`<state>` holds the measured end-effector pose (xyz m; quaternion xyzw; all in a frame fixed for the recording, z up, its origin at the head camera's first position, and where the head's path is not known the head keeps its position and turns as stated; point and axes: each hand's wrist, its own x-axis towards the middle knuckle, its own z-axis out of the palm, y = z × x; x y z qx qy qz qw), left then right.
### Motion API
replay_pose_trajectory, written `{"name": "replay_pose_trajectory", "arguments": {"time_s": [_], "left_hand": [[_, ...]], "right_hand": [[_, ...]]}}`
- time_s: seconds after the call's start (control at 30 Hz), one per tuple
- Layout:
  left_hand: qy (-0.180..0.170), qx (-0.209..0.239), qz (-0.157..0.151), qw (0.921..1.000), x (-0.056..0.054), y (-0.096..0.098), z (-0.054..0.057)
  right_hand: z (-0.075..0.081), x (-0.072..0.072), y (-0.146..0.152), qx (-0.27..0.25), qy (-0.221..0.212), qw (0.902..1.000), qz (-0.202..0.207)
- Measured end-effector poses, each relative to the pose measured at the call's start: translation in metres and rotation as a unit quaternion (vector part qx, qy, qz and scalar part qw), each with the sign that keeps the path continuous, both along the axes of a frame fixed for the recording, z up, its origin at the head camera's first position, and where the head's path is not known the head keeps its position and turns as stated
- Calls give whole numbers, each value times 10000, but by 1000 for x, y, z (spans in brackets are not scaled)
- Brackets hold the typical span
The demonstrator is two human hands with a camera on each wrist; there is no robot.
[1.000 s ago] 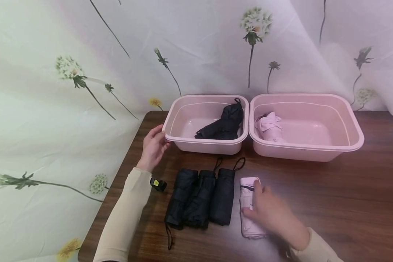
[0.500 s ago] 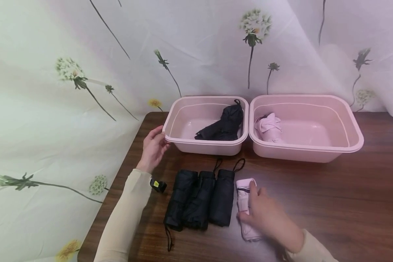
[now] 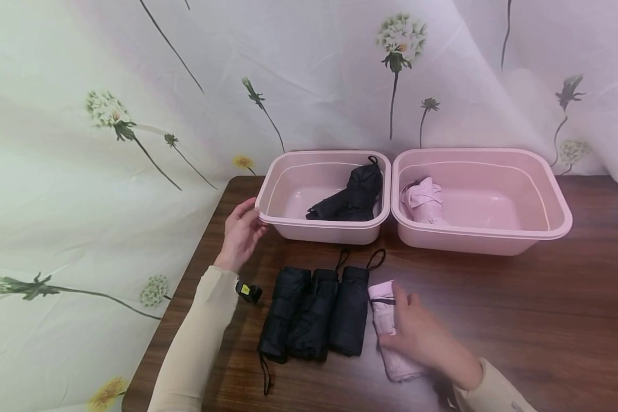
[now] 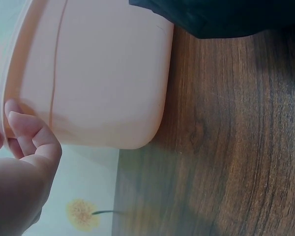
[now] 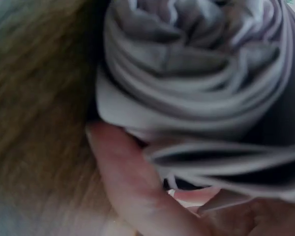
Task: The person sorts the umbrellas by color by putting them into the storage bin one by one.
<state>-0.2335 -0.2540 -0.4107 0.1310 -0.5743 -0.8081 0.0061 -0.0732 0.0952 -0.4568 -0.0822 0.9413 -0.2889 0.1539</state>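
My left hand [image 3: 241, 234] pinches the left rim of the smaller pink basin [image 3: 329, 233]; in the left wrist view its fingers [image 4: 27, 125] lie against the outer wall just under the lip. A folded black umbrella [image 3: 357, 191] leans inside that basin. My right hand [image 3: 424, 337] grips a folded pink umbrella [image 3: 383, 309] from its right side, low over the table. The right wrist view shows the pink umbrella's rolled fabric end [image 5: 187, 98] up close, with the thumb [image 5: 125, 172] against it. The palm side is hidden.
Several folded black umbrellas [image 3: 348, 309] lie side by side left of the pink one. A larger pink basin [image 3: 468, 243] holds another pink umbrella [image 3: 423, 200]. The wooden table [image 3: 571, 309] meets a flowered cloth backdrop [image 3: 314, 86].
My right hand has shifted a little to the left with the pink umbrella, whose top end now tilts toward the black ones. The left hand stays at the basin rim.
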Motion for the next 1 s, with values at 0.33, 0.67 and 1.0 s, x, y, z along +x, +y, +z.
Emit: {"name": "replay_pose_trajectory", "arguments": {"time_s": [0.33,0.67,1.0], "left_hand": [[41,-34,16,10000,0,0,1],[-12,-19,19,10000,2,-1,1],[-5,-63,-1,10000,2,0,2]], "right_hand": [[-1,1,5,-761,-121,9968,-227],[-2,-1,10,-1091,-147,9935,-277],[-4,-3,18,-2244,-927,9684,-563]]}}
